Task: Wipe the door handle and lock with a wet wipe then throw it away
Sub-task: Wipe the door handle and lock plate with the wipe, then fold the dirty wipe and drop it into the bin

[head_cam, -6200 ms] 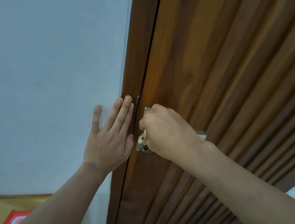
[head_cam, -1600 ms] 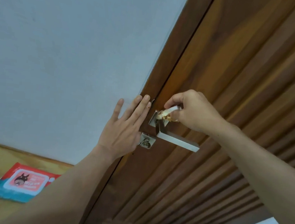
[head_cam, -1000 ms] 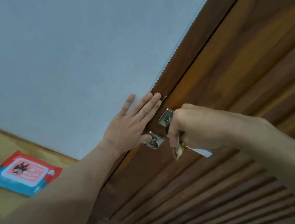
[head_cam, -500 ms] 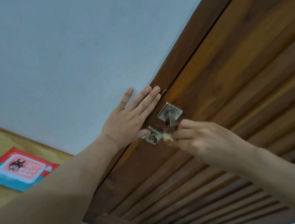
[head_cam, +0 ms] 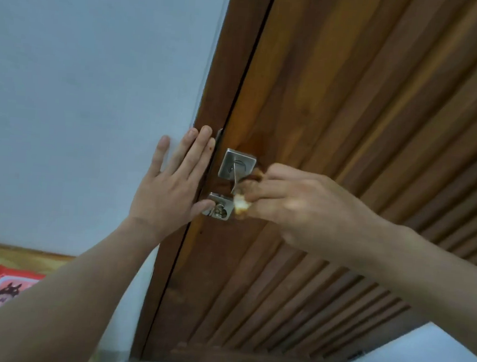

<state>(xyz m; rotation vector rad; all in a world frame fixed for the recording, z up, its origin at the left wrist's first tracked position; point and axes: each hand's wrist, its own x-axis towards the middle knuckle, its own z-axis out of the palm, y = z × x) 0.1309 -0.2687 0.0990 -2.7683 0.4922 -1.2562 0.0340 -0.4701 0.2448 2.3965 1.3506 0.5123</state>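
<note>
While the left hand (head_cam: 170,195) is laid flat, fingers straight, across the wall (head_cam: 82,83) and the door frame (head_cam: 209,98), with its thumb tip touching the lock plate (head_cam: 218,210), the wiping step is judged to be in hand. Only the head view is given, and in it the right hand (head_cam: 301,205) is seen curled around the door handle (head_cam: 236,180); its grip is closed, and a bunched wet wipe (head_cam: 241,205) is pinched between the fingers, a small pale wad of which shows just beside the lock. The lever itself is mostly hidden under this hand; only its neck and the square plate (head_cam: 237,165) behind it are visible on the wooden door (head_cam: 350,118). A pack of wipes (head_cam: 6,291) is seen lying on the floor at lower left. Whether the lock has been cleaned cannot be told. Next, the wad would probably need to be pressed onto the lock plate and rubbed over it, for which the left thumb may have to be lifted aside. No bin is in sight, so one must be found before the wipe is thrown away.
</note>
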